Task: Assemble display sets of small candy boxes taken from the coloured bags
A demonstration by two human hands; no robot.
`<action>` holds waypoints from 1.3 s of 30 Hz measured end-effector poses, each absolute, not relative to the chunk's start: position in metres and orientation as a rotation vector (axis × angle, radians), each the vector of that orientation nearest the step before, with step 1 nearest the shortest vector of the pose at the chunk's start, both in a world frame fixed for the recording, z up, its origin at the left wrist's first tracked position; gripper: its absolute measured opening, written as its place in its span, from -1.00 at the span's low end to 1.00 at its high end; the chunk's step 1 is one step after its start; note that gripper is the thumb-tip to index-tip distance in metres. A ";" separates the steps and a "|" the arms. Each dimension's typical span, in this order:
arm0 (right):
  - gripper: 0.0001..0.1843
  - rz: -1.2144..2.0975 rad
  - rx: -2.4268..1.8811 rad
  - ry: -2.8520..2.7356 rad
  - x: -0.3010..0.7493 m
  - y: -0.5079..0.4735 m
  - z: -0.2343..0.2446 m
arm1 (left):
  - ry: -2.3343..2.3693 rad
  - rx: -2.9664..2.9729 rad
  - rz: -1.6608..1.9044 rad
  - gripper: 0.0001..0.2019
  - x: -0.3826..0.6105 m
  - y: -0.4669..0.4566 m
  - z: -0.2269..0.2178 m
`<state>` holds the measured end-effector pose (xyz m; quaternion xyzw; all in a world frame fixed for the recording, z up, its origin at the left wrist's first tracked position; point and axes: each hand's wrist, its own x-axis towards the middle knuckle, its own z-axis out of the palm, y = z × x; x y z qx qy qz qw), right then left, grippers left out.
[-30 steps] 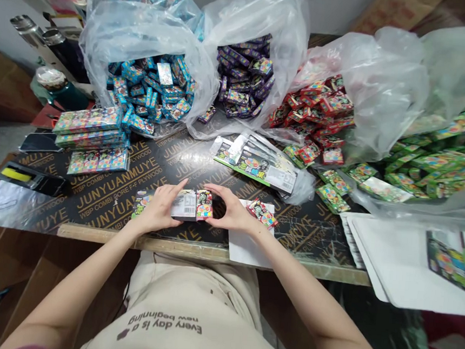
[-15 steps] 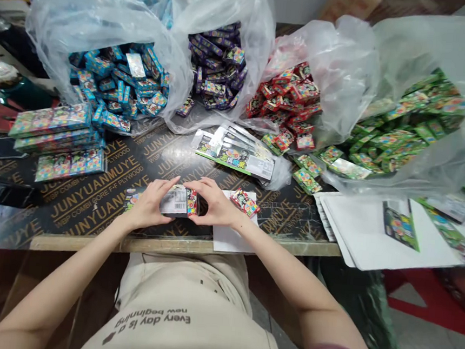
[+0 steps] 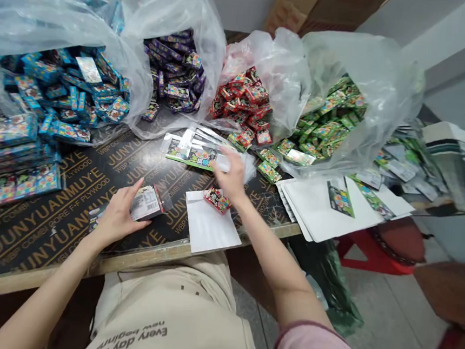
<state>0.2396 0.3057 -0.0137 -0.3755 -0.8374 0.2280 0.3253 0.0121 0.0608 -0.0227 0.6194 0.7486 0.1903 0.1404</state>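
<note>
Hands well apart over a dark plywood tabletop point(image 3: 175, 183) with gold printed lettering. Left hand point(image 3: 121, 213) over the left part of a flat, clear-wrapped packet point(image 3: 146, 202) with a pale grey barcode label, thumb and forefinger spread towards its near and far edges; firmness of hold impossible to tell. Packet at the tabletop, right end uncovered, with a strip of red there. Right hand point(image 3: 230, 177) at the right part of a fanned stack of clear plastic sleeves point(image 3: 195, 157) with green-and-black printing, fingers half bent and blurred; contact or grip impossible to tell.

Near the right wrist, a small red printed box point(image 3: 217, 201), across the far right corner of a plain white paper sheet point(image 3: 213, 230). Right of the sleeves, two small green printed boxes point(image 3: 268, 172); farther right, a stack of large white sheets point(image 3: 306, 213), with a black-and-green printed card point(image 3: 341, 199) on top.

Behind, open translucent plastic bags point(image 3: 282, 75) in a row: from left to right, blue boxes point(image 3: 72, 92), purple boxes point(image 3: 170, 71), red boxes point(image 3: 243, 96), green boxes point(image 3: 332, 123). At far left, stacked multicoloured packs point(image 3: 7, 138). Beyond the table, lower right, a red stool point(image 3: 391, 264).
</note>
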 end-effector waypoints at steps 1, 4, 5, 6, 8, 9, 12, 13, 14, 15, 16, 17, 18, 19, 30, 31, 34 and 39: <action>-0.54 0.507 -1.180 -2.068 0.247 0.332 -0.020 | 2.163 1.815 0.473 -0.01 0.011 0.060 -0.024; -0.32 0.430 -1.561 -1.877 0.263 0.399 -0.040 | 2.155 1.905 0.228 -0.08 0.011 0.062 -0.021; -0.23 0.442 -1.594 -1.903 0.265 0.414 -0.045 | 2.141 1.940 0.154 -0.11 0.013 0.064 -0.018; -0.16 0.453 -1.597 -1.945 0.267 0.424 -0.049 | 2.120 1.973 0.088 -0.13 0.016 0.067 -0.015; -0.12 0.439 -1.561 -2.014 0.267 0.433 -0.051 | 2.071 2.026 -0.031 -0.18 0.020 0.075 -0.006; -0.15 0.416 -1.538 -2.020 0.268 0.432 -0.049 | 2.052 2.039 -0.080 -0.22 0.022 0.078 -0.002; -0.25 0.371 -1.409 -1.980 0.271 0.410 -0.037 | 2.008 2.043 -0.161 -0.35 0.022 0.086 0.004; -0.27 0.389 -1.341 -1.968 0.272 0.397 -0.032 | 1.993 2.036 -0.160 -0.39 0.021 0.087 0.004; -0.29 0.429 -1.266 -1.960 0.272 0.381 -0.027 | 1.979 2.025 -0.144 -0.43 0.021 0.088 0.003; -0.30 0.488 -1.185 -1.959 0.271 0.363 -0.022 | 1.975 2.011 -0.111 -0.47 0.021 0.088 0.002; -0.31 0.560 -1.107 -1.959 0.268 0.342 -0.017 | 1.983 1.992 -0.053 -0.49 0.022 0.088 0.002; -0.33 0.628 -1.029 -1.963 0.264 0.321 -0.012 | 2.003 1.963 0.038 -0.48 0.025 0.088 0.001; -0.36 0.676 -0.951 -1.975 0.259 0.298 -0.008 | 2.024 1.917 0.171 -0.43 0.030 0.089 0.002; -0.39 0.696 -0.881 -1.992 0.253 0.277 -0.005 | 2.030 1.844 0.345 -0.34 0.036 0.090 0.004; -0.39 1.629 -0.189 -2.127 0.222 0.218 0.009 | 1.342 0.329 1.273 -0.63 0.044 0.082 0.027; -0.39 1.698 -0.165 -2.127 0.222 0.221 0.010 | 1.347 0.315 1.259 -0.65 0.042 0.080 0.026; -0.25 1.627 -0.199 -2.119 0.223 0.221 0.011 | 1.291 0.210 1.353 -0.66 0.042 0.079 0.023; -0.04 1.062 -0.268 -2.324 0.217 0.207 0.013 | 1.280 0.161 1.490 -0.61 0.052 0.085 0.019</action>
